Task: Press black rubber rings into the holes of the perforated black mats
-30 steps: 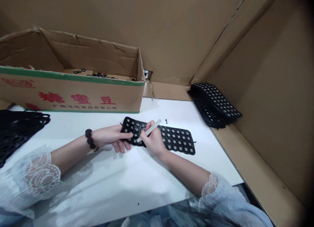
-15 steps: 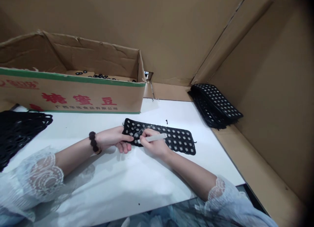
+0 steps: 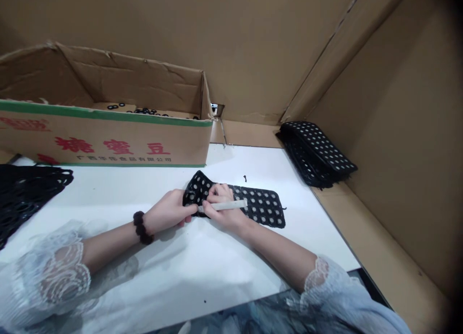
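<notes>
"Head view: how does the black mesh strip with pale dots (image 3: 265, 207) lie?"

"Lengthwise left to right on the white surface (image 3: 123, 187), left end bent up beside the left hand (image 3: 166, 212), whose fingers pinch the near edge."

"And the right hand (image 3: 231, 220)?"

"Across it, fingers closed round a white pen-like tool (image 3: 227, 206), tip leftward; whether it touches is hard to tell"
</notes>
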{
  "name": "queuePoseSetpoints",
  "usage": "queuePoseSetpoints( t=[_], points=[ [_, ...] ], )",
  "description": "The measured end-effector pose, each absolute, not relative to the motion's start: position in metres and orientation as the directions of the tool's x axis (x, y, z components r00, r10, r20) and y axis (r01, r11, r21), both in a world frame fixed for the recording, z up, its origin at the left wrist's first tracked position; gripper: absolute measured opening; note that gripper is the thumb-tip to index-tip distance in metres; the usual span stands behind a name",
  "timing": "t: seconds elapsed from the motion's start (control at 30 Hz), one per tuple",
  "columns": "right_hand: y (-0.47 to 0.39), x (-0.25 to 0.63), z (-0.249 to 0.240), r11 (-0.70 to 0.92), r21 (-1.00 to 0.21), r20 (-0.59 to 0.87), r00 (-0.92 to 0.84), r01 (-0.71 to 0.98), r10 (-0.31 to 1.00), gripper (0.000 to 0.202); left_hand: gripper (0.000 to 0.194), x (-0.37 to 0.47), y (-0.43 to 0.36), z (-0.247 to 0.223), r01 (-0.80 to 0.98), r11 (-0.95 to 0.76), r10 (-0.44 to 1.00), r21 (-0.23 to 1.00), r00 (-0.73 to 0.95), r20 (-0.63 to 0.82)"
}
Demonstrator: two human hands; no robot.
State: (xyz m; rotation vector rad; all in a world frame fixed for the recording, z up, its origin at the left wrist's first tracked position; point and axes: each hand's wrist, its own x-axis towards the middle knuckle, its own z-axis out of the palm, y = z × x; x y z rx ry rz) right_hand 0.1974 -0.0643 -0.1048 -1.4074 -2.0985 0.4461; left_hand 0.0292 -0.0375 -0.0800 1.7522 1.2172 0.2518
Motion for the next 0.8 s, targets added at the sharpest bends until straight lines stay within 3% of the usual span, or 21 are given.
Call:
queuePoseSetpoints(
  t=[0.27, 0.5, 0.6, 0.67, 0.8],
  points=[
    [-0.063, 0.188, -0.113, 0.352, -0.464, 0.238, -0.268, 0.813, 0.934, 0.030, 0.016, 0.038, -0.050, -0.081, 0.648, -0.312, 0.876, 0.695, 0.479, -0.053],
    [-0.059, 0.186, -0.107, 0.314, -0.402, 0.268, -0.217, 0.860, 0.939, 0.031, 0.026, 0.031, -0.038, -0.083, 0.585, -0.108, 0.838, 0.803, 0.489, -0.244],
    [-0.056, 0.195, -0.102, 0.350, -0.470, 0.260, -0.252, 0.810, 0.932, 0.030, 0.033, 0.028, -0.028, -0.082, 0.569, -0.025, 0.783, 0.822, 0.522, -0.338],
    [-0.054, 0.200, -0.100, 0.351, -0.586, 0.212, -0.280, 0.730, 0.936, 0.034, 0.035, 0.025, -0.021, -0.077, 0.566, 0.004, 0.716, 0.824, 0.574, -0.398],
    [-0.052, 0.203, -0.101, 0.225, -0.757, 0.157, -0.164, 0.613, 0.974, 0.036, 0.038, 0.021, -0.005, -0.065, 0.577, 0.072, 0.598, 0.814, 0.628, -0.498]
  ],
)
